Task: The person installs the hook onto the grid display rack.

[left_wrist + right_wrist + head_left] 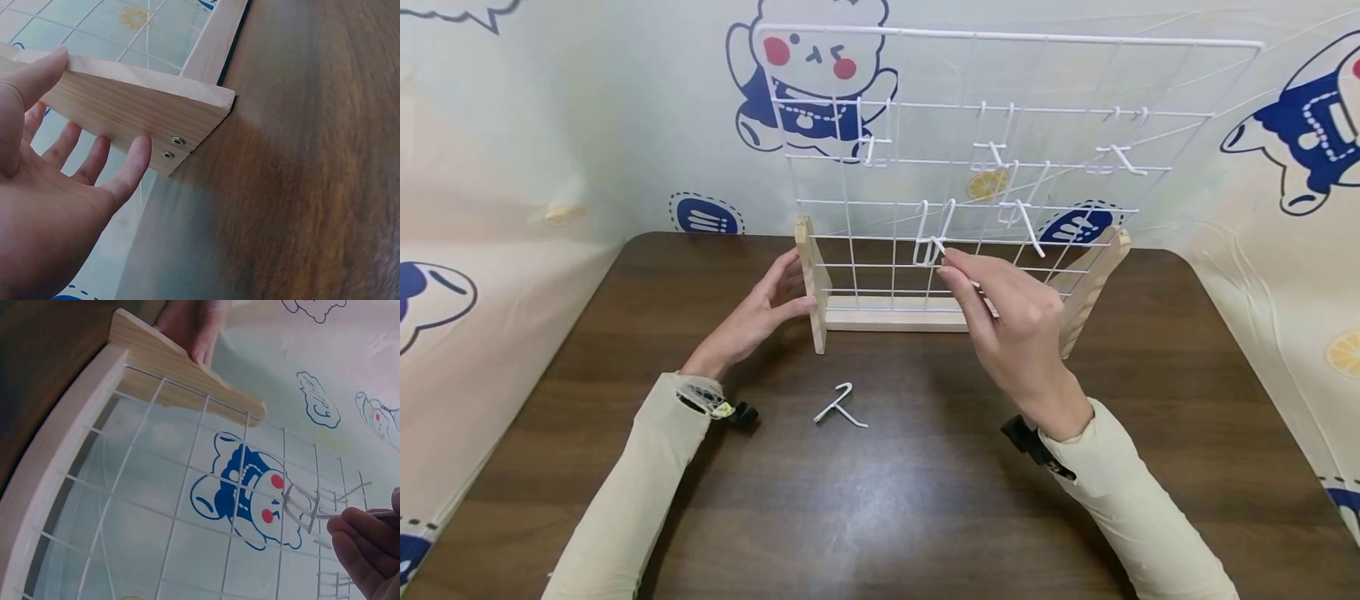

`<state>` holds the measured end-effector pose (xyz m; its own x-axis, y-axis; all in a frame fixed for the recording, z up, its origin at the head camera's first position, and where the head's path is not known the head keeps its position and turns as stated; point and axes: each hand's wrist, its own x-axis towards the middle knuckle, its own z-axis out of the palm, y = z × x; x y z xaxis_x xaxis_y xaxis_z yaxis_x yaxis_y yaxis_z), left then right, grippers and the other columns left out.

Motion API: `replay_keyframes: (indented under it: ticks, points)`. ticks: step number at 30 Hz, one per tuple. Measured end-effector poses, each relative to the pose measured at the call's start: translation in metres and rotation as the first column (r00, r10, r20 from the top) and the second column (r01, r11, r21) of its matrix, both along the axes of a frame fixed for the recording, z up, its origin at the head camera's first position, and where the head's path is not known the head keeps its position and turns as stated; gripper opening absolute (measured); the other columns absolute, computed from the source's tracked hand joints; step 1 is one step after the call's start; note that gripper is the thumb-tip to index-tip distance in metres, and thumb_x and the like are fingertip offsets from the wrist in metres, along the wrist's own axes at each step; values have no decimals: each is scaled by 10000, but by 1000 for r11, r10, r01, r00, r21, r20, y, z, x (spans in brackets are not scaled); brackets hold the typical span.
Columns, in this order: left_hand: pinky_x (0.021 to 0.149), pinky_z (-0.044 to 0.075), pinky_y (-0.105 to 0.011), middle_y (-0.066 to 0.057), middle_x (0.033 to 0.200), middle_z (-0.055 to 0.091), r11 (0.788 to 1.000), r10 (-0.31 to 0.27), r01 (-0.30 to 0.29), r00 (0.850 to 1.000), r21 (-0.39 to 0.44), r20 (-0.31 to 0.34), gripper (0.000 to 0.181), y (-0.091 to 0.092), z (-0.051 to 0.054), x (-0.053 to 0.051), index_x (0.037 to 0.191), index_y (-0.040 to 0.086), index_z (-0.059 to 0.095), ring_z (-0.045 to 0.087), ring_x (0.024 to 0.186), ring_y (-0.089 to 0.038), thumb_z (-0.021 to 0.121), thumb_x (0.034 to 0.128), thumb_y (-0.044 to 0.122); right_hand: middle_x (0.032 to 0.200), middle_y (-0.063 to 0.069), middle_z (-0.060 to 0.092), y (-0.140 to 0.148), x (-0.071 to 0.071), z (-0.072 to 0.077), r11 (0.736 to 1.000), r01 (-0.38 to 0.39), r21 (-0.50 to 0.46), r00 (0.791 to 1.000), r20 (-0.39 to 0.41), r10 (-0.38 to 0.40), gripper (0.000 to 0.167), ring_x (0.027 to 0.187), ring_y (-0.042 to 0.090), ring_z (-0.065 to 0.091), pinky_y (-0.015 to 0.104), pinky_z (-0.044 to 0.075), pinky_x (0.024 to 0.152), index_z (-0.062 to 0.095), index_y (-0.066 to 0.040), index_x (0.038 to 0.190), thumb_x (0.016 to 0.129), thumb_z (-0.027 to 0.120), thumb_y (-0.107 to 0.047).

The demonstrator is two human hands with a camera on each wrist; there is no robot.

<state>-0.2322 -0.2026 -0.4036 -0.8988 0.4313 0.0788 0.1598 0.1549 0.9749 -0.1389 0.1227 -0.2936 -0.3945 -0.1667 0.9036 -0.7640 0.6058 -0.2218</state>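
Observation:
A white wire grid rack with wooden side supports stands on the table. My right hand pinches the prong of a white wire hook between thumb and fingers. That hook lies against the lower middle of the grid, and the right wrist view shows the same hook by the fingertips. At the left wooden support, my left hand rests with its thumb on the front edge. In the left wrist view its fingers are spread, fairly straight, along the support's outer face.
Another white hook lies on the brown table in front of the rack. Several more hang on the grid, among them an upper left hook and a lower right hook. A patterned cloth surrounds the table.

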Motion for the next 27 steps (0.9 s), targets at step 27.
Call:
replay_keyframes:
  ticks: [27]
  points:
    - [1130,266,-598,-19,1574,303,1000,-8,8,1000,1,14,753,1,3,2,1556,362,227,288,1441,-248,653,967,166,833,133,735,-29,-24,33,995,89,-34,991,-100,-92,142,730,293,695,438,549,656,747,9,989,954,667,-103]
